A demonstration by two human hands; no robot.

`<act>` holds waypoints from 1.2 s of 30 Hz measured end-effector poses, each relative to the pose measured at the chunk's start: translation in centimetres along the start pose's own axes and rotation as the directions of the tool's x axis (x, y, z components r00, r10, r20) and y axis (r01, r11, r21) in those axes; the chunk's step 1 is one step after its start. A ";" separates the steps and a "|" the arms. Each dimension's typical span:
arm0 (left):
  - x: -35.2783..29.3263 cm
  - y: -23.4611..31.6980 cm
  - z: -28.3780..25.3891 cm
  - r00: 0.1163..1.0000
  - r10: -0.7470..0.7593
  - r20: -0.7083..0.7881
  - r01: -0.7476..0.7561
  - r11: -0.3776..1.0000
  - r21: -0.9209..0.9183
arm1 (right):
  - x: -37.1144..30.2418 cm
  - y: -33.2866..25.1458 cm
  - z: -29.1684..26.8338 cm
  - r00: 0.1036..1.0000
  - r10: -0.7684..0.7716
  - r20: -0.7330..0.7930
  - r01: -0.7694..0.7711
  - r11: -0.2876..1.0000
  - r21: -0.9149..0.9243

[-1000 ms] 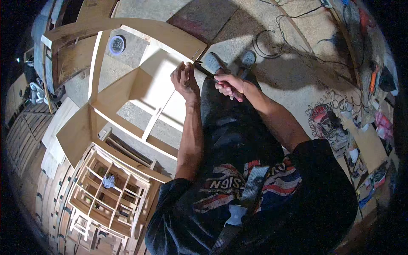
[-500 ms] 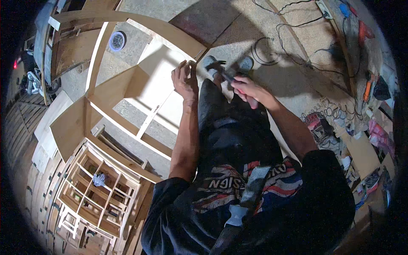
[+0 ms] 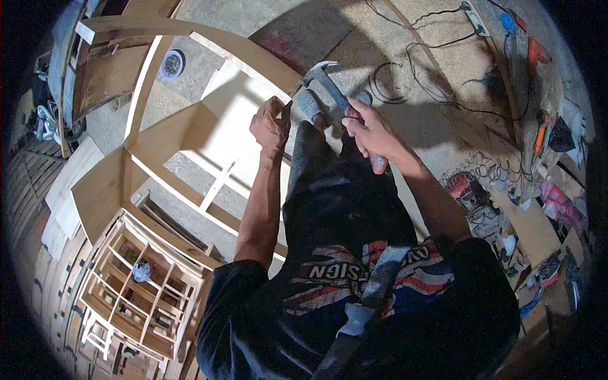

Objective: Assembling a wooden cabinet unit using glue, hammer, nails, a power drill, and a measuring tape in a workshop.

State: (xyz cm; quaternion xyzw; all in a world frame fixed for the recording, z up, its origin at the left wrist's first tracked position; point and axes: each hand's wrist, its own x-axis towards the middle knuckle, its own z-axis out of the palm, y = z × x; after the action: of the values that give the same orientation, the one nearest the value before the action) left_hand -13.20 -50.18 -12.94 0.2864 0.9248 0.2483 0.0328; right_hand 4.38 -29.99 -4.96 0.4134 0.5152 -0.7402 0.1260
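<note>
My right hand (image 3: 372, 134) is wrapped round the red and dark handle of a claw hammer (image 3: 334, 90). The hammer's metal head is up beside the end of a pale wooden frame (image 3: 253, 56). Close to that same end, my left hand (image 3: 271, 130) has its fingers pinched together; whatever lies between them is too small or hidden to name. Under and left of my left hand lies a pale panel (image 3: 235, 95) inside the frame.
A purple-rimmed bowl (image 3: 172, 64) of small dark pieces sits on the floor beyond the frame. Lower left stands a gridded wooden cabinet (image 3: 166, 291). Cables and a power strip (image 3: 476, 22) lie at the upper right; clutter and a cardboard piece (image 3: 529, 231) are along the right.
The hammer has swung up and its head now stands higher, nearer the frame's end. My left hand stays pinched at the frame, slightly lower in the picture. The whole view has shifted slightly.
</note>
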 end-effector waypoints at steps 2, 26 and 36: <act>0.0 0.1 -0.1 1.000 -0.009 -0.014 0.009 1.000 0.012 | -0.4 -1.2 -1.7 0.997 -0.018 0.077 0.018 1.000 0.003; 0.3 0.0 0.1 1.000 0.000 0.013 0.000 1.000 -0.028 | 0.9 -5.3 0.2 0.858 -0.168 -0.486 0.196 0.981 0.006; 0.2 0.5 -0.4 0.997 -0.062 0.043 0.063 0.998 -0.013 | 2.2 -10.0 -7.8 0.601 -0.387 -0.699 0.609 0.789 0.087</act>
State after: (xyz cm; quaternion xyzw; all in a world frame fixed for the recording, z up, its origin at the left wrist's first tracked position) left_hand -13.21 -49.91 -12.36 0.2624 0.9306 0.2476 0.0622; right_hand 0.64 -18.27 -0.97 0.4943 0.4951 -0.6270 -0.3426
